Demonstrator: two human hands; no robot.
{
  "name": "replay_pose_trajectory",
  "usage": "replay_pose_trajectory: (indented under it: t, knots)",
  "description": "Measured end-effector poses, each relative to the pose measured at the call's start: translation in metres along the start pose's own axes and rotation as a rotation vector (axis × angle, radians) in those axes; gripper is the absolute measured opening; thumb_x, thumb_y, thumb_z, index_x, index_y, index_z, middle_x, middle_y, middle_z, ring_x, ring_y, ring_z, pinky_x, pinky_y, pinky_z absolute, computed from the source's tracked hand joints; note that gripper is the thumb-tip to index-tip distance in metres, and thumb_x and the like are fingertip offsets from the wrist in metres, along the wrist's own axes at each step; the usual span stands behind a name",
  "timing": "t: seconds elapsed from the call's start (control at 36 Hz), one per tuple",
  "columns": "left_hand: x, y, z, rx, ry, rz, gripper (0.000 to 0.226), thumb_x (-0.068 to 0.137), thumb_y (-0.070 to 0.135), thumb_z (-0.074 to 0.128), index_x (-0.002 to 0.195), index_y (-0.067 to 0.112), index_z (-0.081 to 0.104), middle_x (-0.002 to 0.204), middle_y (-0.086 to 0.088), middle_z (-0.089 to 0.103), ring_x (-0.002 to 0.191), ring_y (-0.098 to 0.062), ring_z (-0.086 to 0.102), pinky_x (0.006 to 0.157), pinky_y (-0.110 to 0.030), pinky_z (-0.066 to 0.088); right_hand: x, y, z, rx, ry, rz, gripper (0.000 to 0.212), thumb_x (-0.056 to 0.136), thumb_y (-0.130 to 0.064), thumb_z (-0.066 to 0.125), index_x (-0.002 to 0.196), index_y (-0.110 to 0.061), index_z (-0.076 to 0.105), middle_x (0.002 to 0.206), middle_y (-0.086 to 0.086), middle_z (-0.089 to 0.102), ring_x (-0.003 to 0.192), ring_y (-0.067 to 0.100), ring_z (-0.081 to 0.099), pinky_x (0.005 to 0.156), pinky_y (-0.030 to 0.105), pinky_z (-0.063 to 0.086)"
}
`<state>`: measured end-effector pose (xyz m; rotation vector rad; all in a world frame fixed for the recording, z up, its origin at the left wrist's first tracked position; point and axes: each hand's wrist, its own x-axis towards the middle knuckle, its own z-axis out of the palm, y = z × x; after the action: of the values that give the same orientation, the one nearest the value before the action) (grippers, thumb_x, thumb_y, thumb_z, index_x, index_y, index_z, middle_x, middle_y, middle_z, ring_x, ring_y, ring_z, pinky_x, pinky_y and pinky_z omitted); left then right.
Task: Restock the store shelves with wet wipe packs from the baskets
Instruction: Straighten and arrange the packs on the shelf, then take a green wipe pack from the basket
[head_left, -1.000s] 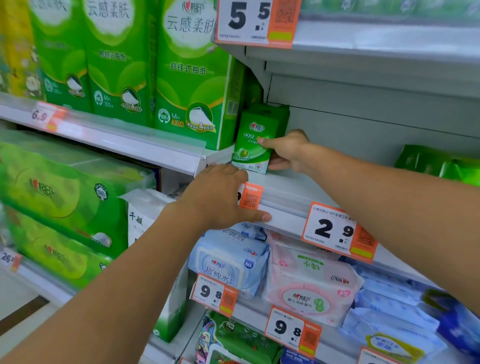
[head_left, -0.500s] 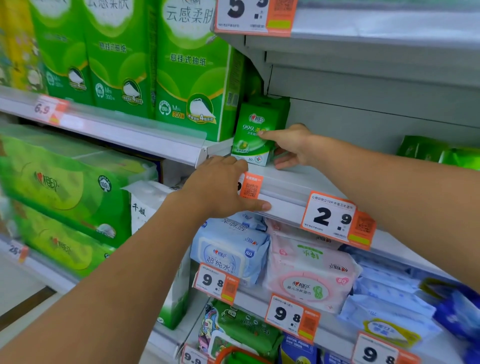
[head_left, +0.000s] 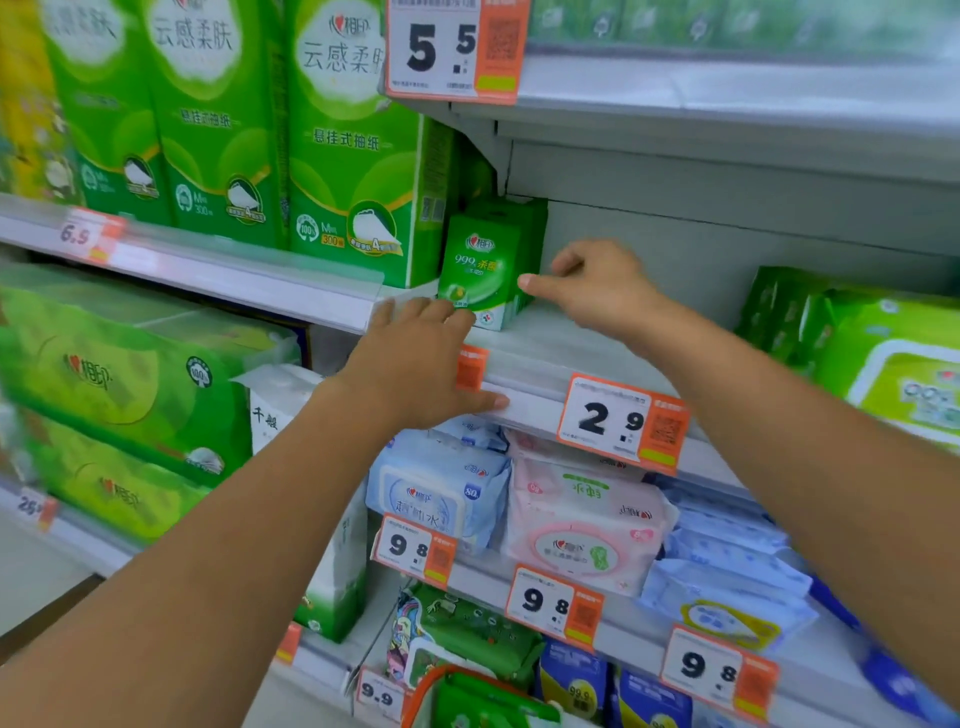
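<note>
Tall green tissue packs (head_left: 358, 156) stacked at left on upper shelf. Left hand (head_left: 415, 369) laid flat on shelf edge (head_left: 530, 400), fingers straight, nothing grasped. Small green wipe pack (head_left: 483, 265) stood upright on shelf, touched by right hand (head_left: 597, 286); fingers curled, grasp cannot be told. Price tag (head_left: 618, 421) clipped below. Basket rim (head_left: 431, 686) seen at bottom, green packs inside.
</note>
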<state>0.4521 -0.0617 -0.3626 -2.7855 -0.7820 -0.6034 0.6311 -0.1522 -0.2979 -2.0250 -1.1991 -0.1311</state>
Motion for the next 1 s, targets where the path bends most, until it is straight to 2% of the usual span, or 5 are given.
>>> replay_pose_trajectory:
  t: [0.17,0.39,0.53,0.75,1.0]
  knots:
    - [-0.048,0.08,-0.022,-0.149,0.201,0.239,0.043,0.088,0.057,0.058,0.107,0.019,0.06,0.103,-0.008,0.065,0.097,-0.033,0.061,0.081,-0.044,0.05,-0.223,0.055,-0.026,0.255,0.322,-0.304,0.012,0.09,-0.017,0.066,0.08,-0.011,0.066,0.07,-0.003,0.064,0.065,0.008,0.06,0.06,0.016,0.047]
    - [-0.227,0.193,0.119,-0.089,-0.896,0.341,0.08,0.081,0.075,0.055,0.143,0.027,0.043,0.142,-0.006,0.053,0.128,-0.026,0.051,0.102,-0.038,0.045,-0.393,0.216,0.019,-0.605,-1.062,0.376,0.08,0.062,-0.062,0.085,0.12,-0.013,0.061,0.121,0.013,0.061,0.103,0.033,0.064,0.086,0.041,0.056]
    - [-0.308,0.224,0.152,-0.249,-1.141,0.104,0.104,0.081,0.067,0.065,0.158,0.018,0.014,0.161,-0.01,0.027,0.143,-0.028,0.035,0.113,-0.038,0.036,-0.427,0.227,0.018,-0.543,-0.896,0.346,0.128,0.062,-0.058,0.087,0.158,-0.019,0.013,0.16,0.015,0.017,0.134,0.042,0.043,0.106,0.05,0.045]
    - [-0.322,0.279,0.148,-0.66,-1.113,-0.249,0.081,0.085,0.05,0.072,0.146,0.012,0.036,0.144,-0.007,0.049,0.124,-0.025,0.052,0.088,-0.028,0.042,-0.474,0.253,0.021,-0.043,-0.557,0.847,0.117,0.058,-0.036,0.096,0.147,-0.007,0.024,0.135,0.012,0.052,0.124,0.033,0.053,0.099,0.04,0.049]
    - [-0.319,0.29,0.151,-1.323,-0.943,-0.852,0.07,0.088,0.008,0.072,0.14,0.012,0.025,0.137,-0.008,0.056,0.115,-0.019,0.054,0.077,-0.029,0.045,-0.478,0.244,0.041,-0.035,-0.747,0.624,0.024,0.081,-0.031,0.082,0.093,-0.016,0.067,0.096,0.004,0.068,0.088,0.021,0.063,0.072,0.027,0.044]
